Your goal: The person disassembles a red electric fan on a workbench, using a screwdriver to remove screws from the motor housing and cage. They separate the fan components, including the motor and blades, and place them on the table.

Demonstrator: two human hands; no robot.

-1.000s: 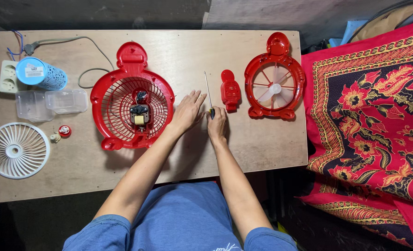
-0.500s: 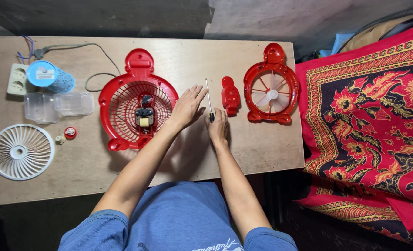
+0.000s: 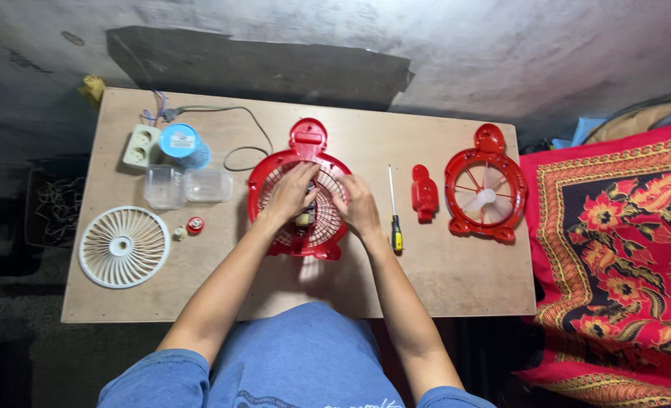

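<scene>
In the upper left of the frame I see a round light-blue container [image 3: 183, 145] lying on the table, its white rectangular label [image 3: 182, 140] facing up. Just below it stand two clear plastic boxes [image 3: 187, 186], side by side, squarish and unlabelled as far as I can tell. I see no signs or screens.

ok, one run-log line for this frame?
left hand: on red fan grille | right hand: on same grille | screwdriver: flat on table, untouched | white fan guard: far left
</scene>
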